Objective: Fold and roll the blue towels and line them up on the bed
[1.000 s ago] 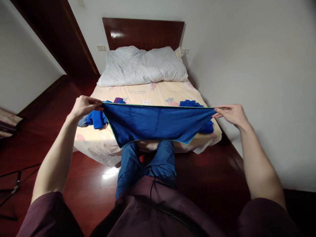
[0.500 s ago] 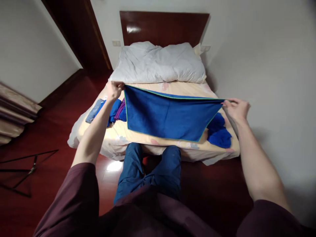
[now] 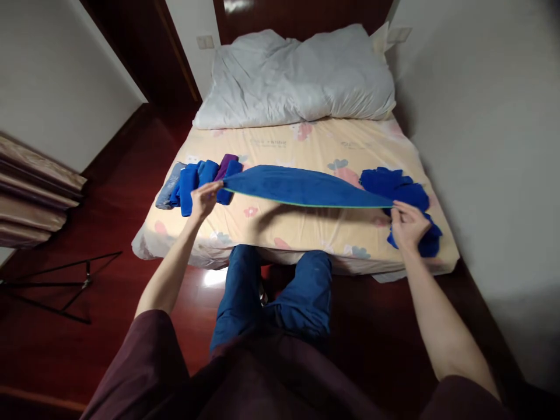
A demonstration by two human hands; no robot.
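Head view: I noted left hand and right hand fingers pinching opposite ends of a blue cloth, spread above the bed at twelve o'clock. Folded cloths at eleven appeared finished; this one and the crumpled cloths at one seemingly remained.
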